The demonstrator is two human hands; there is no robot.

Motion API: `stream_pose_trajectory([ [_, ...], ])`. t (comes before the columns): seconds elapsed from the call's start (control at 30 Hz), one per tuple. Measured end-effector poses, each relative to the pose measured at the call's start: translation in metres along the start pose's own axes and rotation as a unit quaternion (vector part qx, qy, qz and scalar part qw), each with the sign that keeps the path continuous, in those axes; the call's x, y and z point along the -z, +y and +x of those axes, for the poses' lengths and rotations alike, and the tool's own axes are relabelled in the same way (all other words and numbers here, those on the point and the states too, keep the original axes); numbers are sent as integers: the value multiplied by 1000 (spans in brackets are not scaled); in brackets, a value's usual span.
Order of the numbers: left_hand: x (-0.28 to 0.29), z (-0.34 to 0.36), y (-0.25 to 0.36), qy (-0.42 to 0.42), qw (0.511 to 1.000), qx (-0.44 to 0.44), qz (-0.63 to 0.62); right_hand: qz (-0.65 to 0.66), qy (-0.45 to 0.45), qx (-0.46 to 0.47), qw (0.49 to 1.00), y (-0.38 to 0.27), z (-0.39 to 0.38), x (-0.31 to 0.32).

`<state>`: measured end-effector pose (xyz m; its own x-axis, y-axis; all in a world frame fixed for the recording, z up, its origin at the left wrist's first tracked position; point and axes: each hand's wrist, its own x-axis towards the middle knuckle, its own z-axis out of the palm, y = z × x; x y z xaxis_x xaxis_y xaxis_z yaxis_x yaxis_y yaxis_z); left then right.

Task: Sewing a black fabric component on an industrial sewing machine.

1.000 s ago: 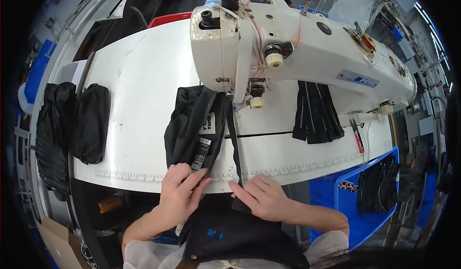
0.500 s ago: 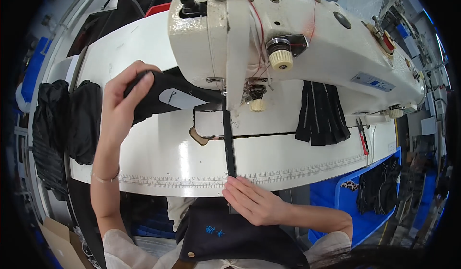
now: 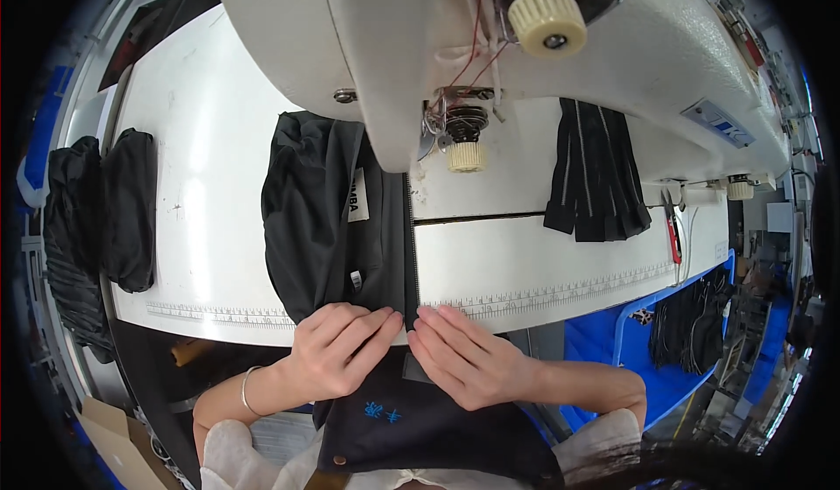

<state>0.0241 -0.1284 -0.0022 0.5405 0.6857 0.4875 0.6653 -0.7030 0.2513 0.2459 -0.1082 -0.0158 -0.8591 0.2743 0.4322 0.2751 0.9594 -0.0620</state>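
Note:
A black fabric piece with a white label lies spread left of the sewing machine's needle area. Along its right edge runs a narrow black zipper tape, which leads from under the machine head toward the table's front edge. My left hand pinches the fabric's near edge beside the tape. Close by on the right, my right hand is closed on the near end of the zipper tape, its fingertips almost meeting the left ones. The needle and presser foot are mostly hidden by the machine head.
More black zippers lie fanned under the machine arm, with red-handled snips to their right. Dark bundled fabric hangs at the table's left edge. A blue bin holding black pieces stands below right. A measuring scale lines the front edge.
My left hand has come down from the upper left to the front edge, beside the right hand. The fabric, earlier lifted and folded, now lies flat along the zipper tape. The view has shifted closer.

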Motion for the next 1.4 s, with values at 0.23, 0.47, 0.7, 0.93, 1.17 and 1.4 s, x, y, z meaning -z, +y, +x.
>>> stream_pose_trajectory([
  [0.23, 27, 11, -8, -55, 983, 110, -133, 0, -9, 20, 1000, 1, 7, 2],
  [0.47, 79, 42, -19, -44, 992, 88, -75, -30, -39, 55, 997, 5, 11, 9],
  [0.7, 10, 8, 5, -48, 997, -24, 62, -4, -33, 47, 998, 4, 9, 8],
  [0.93, 9, 11, 4, -68, 996, -33, 54, -19, -39, 63, 997, 6, 11, 9],
  [1.17, 68, 22, -34, 97, 946, 250, -185, -35, -47, 66, 996, 8, 12, 11],
  [1.4, 74, 34, -49, 1, 965, 164, -205, -31, -56, 52, 997, 4, 6, 7],
])
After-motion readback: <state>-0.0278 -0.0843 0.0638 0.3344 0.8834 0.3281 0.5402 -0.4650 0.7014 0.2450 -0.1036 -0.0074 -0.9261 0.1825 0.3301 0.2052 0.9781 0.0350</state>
